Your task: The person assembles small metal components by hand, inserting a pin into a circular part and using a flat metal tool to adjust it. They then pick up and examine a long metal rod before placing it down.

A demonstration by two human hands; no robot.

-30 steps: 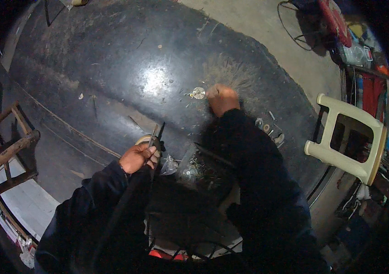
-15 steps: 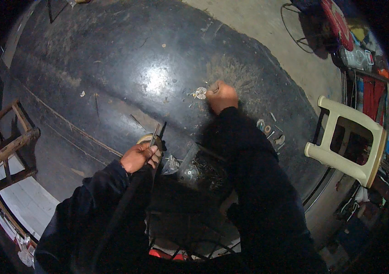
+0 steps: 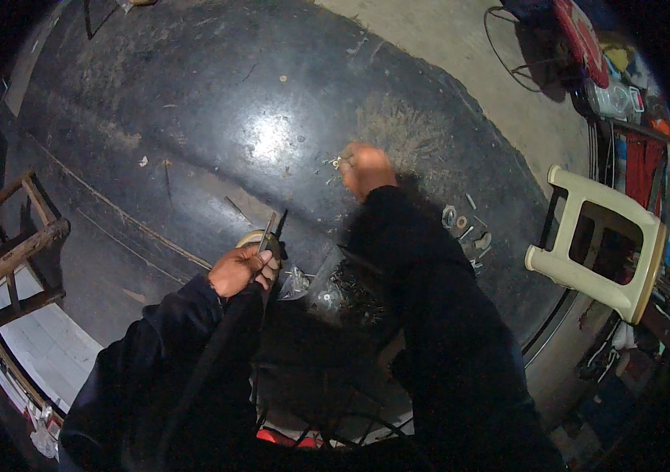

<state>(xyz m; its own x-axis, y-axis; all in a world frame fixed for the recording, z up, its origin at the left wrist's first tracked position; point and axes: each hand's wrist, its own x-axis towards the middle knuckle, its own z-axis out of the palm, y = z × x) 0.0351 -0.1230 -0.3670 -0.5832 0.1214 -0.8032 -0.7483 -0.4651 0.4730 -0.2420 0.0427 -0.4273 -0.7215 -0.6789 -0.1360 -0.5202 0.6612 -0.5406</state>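
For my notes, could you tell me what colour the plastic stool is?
Cream, a pale yellowish white; the plastic stool shows in the head view.

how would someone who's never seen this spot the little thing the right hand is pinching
Start at the bright glare patch on the big dark worn surface. Just right of it the right hand reaches out, and at its fingertips sits a small pale metal piece. Unlike the loose washers and bolts lying farther right, it is held between fingers.
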